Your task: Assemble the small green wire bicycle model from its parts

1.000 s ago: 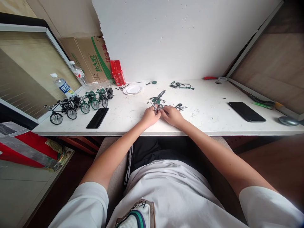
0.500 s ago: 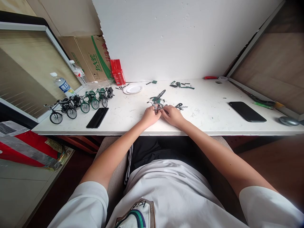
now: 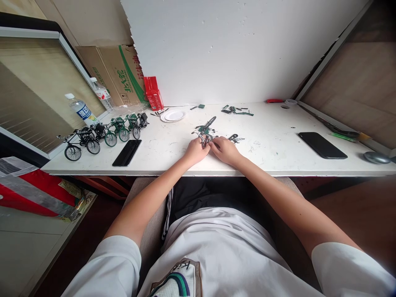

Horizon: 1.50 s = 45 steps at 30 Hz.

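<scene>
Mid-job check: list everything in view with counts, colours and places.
Bicycle assembly: 1, dark metallic, at the hands
Loose parts: several, green and black, desk centre and back
Bicycle models: several overlapping, black or green, desk left
Phones: 2, black, desk left and right
Bottles: 2, clear, white caps, back left
Cardboard box: 1, brown, back left
Carton: 1, red, back left
Plates: count unclear, white, beside carton
Red object: 1, back right
Cup: 1, clear, back right
Rounded object: 1, grey, right edge
Desk: 1, white, centre
Left hand: 1, holding the assembly
Right hand: 1, at the assembly, grip partly hidden
</scene>
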Each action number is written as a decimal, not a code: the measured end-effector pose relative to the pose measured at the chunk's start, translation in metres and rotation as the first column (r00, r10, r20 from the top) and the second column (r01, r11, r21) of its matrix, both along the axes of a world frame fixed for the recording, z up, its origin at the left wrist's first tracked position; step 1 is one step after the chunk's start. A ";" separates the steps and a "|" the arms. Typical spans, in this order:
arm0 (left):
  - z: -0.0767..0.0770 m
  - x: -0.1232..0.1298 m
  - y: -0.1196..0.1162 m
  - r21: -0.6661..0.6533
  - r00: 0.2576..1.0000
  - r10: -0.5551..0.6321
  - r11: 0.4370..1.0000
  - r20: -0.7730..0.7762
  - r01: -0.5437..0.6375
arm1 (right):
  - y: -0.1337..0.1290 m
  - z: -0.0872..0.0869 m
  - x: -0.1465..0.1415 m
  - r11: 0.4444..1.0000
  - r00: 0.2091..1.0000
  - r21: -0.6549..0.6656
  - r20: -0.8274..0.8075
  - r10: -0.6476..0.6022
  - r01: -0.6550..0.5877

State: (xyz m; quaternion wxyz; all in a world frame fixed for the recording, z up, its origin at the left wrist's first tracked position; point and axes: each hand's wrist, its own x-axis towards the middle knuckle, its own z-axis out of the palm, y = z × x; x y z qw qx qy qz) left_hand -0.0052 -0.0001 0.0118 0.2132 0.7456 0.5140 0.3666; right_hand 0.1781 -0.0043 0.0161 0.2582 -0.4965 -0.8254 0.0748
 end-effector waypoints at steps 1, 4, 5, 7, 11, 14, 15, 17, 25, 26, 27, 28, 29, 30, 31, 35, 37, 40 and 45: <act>0.000 0.000 0.000 0.001 1.000 0.002 1.000 -0.002 -0.002 | 0.000 0.000 0.000 1.000 1.000 0.001 0.000 -0.001 0.001; -0.001 0.000 0.001 0.000 1.000 0.004 1.000 0.002 -0.004 | 0.000 0.000 0.000 1.000 1.000 -0.001 -0.002 0.001 -0.001; -0.001 0.000 0.001 0.001 1.000 0.003 1.000 0.005 -0.003 | 0.000 0.001 0.000 1.000 1.000 -0.004 -0.003 0.002 -0.002; -0.001 0.000 0.000 0.003 1.000 0.000 1.000 0.010 0.000 | 0.000 0.000 0.000 1.000 1.000 -0.006 -0.009 0.002 -0.003; 0.000 0.000 0.000 0.001 1.000 0.003 1.000 0.006 -0.003 | 0.000 0.000 0.000 1.000 1.000 0.002 -0.022 0.005 -0.005; 0.000 0.001 0.000 -0.002 1.000 0.007 1.000 0.004 -0.007 | 0.000 0.000 0.000 1.000 1.000 0.004 -0.024 0.008 -0.008; 0.000 0.001 0.000 -0.005 1.000 0.008 1.000 0.007 -0.008 | 0.000 0.000 0.000 1.000 1.000 0.004 -0.023 0.009 -0.009; 0.000 0.001 0.000 -0.009 1.000 0.008 1.000 0.013 -0.008 | 0.000 0.000 0.000 1.000 1.000 0.001 -0.020 0.009 -0.009; -0.003 0.000 0.001 0.006 1.000 0.002 1.000 0.007 -0.002 | 0.001 -0.001 0.000 1.000 1.000 0.013 -0.021 0.013 -0.013; -0.003 0.000 0.002 0.011 1.000 -0.001 1.000 0.006 0.001 | 0.001 -0.002 0.000 1.000 1.000 0.015 -0.020 0.015 -0.015; -0.004 0.000 0.002 0.016 1.000 -0.002 1.000 0.005 0.002 | 0.001 -0.002 0.000 1.000 1.000 0.016 -0.019 0.016 -0.015; -0.005 0.000 0.003 0.019 1.000 0.000 1.000 0.004 0.000 | 0.001 -0.002 0.000 1.000 1.000 0.016 -0.017 0.015 -0.015; -0.006 0.000 0.003 0.021 1.000 0.001 1.000 0.002 -0.001 | 0.001 -0.001 0.000 1.000 1.000 0.016 -0.014 0.014 -0.014; -0.006 0.000 0.004 0.023 1.000 0.002 1.000 0.002 -0.002 | 0.001 -0.001 0.000 1.000 1.000 0.015 -0.012 0.013 -0.013; -0.007 0.000 0.004 0.022 1.000 0.002 1.000 0.002 -0.002 | 0.001 -0.001 0.000 1.000 1.000 0.015 -0.011 0.012 -0.012; -0.009 0.000 0.006 0.019 1.000 0.001 1.000 0.006 -0.001 | 0.000 0.000 0.000 1.000 1.000 0.008 -0.012 0.007 -0.007; -0.010 0.000 0.007 0.024 1.000 -0.001 1.000 0.009 0.001 | -0.001 0.001 -0.001 1.000 1.000 0.001 -0.011 0.000 0.000; -0.010 -0.001 0.006 0.028 1.000 0.000 1.000 0.000 0.000 | -0.002 0.002 -0.001 1.000 1.000 -0.007 -0.007 -0.010 0.010; -0.009 -0.001 0.006 0.009 1.000 0.004 1.000 0.008 -0.004 | -0.002 0.001 -0.001 1.000 1.000 -0.009 0.004 -0.022 0.022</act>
